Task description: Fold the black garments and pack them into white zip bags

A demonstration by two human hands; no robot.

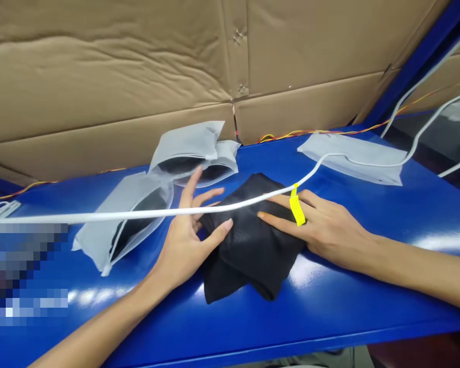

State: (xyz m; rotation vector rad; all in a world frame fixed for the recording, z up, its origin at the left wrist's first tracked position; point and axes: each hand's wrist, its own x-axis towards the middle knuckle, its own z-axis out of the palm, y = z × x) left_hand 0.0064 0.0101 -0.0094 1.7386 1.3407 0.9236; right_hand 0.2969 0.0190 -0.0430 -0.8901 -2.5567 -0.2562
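The left hand (186, 234) is spreading its thumb and fingers wide, its thumb reaching over the left edge of a black cloth (249, 250) and its index finger pointing up and away; whether the thumb is pressing on the cloth, I cannot tell. The right hand (327, 225) is resting with its fingers stretched out across the cloth's right side, palm down and gripping nothing that shows. The cloth is lying between the two hands, crumpled, with its corners pointing toward the near side of a blue table (168, 317). A white cable (230, 207) is crossing above the cloth from left to right, and a yellow tag (297, 210) is hanging from it in front of the right hand. Beyond the left hand, three pale pouches (111, 217) are lying with their mouths gaping and dark insides showing. Another pale bag (348, 148) is lying flat at the far right. Red and yellow wires (287, 135) are running along the foot of a brown cardboard wall (99, 82).
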